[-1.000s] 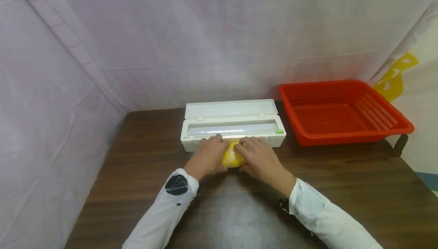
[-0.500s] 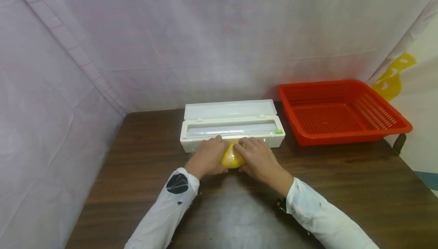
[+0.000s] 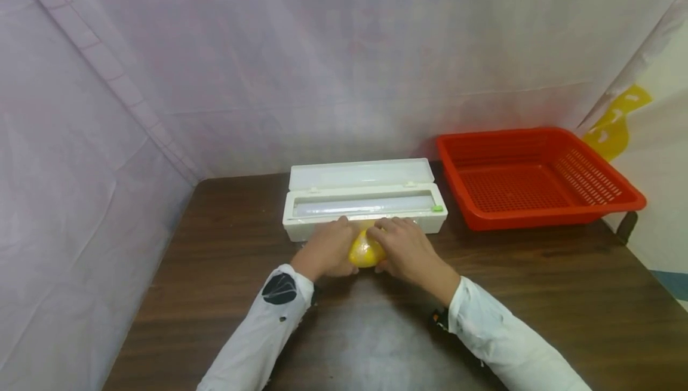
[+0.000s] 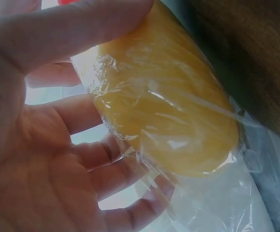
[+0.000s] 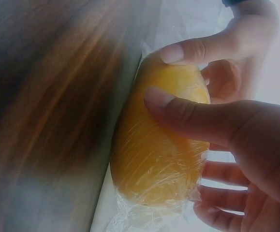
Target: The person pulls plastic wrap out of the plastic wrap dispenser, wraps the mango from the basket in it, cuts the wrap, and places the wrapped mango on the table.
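Observation:
Both hands grip a smooth, oval yellow fruit (image 3: 366, 252), wrapped in clear cling film. It sits right at the front wall of a white cling film dispenser (image 3: 301, 231). My left hand (image 3: 326, 249) holds its left end; in the left wrist view the thumb lies across the fruit (image 4: 173, 96) and the fingers curl behind it. From the right, my right hand (image 3: 407, 251) holds the other end, thumb pressed on the near side of the fruit (image 5: 149, 159). Crinkled film (image 4: 270, 159) hangs loose past the fruit's end. The fruit's far side is hidden.
The dispenser's lid (image 3: 360, 173) stands open at the back, showing a film roll (image 3: 371, 204) and a green slider (image 3: 437, 208) at the right. A red plastic basket (image 3: 532, 218) stands at the back right of the brown wooden table (image 3: 226, 295). White sheeting (image 3: 344, 68) hangs behind.
Both hands keep their hold on the fruit with hardly any movement. The whole scene sits slightly lower in the head view.

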A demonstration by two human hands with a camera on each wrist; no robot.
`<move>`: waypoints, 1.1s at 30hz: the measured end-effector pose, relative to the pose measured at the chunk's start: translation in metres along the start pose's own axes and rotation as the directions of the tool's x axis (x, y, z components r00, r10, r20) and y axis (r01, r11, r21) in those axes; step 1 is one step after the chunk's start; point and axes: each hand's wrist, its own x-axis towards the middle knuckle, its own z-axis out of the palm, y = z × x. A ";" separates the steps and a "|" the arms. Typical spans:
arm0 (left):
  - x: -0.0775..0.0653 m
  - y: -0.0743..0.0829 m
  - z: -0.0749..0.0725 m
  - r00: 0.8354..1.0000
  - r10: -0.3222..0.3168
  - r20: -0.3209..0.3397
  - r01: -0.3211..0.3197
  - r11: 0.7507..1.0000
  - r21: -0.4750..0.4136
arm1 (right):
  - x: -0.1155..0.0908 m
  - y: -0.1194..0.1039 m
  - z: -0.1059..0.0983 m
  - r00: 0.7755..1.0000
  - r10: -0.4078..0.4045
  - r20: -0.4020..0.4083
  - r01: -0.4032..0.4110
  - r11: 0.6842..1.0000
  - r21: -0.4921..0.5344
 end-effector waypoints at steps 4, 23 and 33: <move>-0.001 0.000 0.000 1.000 0.008 -0.003 -0.008 1.000 0.008 | 0.000 0.000 0.000 1.000 0.007 0.017 -0.007 1.000 0.013; -0.003 0.000 0.002 1.000 0.014 0.027 -0.012 0.999 -0.047 | 0.003 0.004 0.000 0.998 -0.005 0.067 0.001 0.998 0.061; -0.005 0.002 0.001 1.000 -0.014 0.009 0.015 0.990 -0.139 | 0.009 0.009 -0.006 0.991 -0.003 0.137 -0.014 0.992 0.123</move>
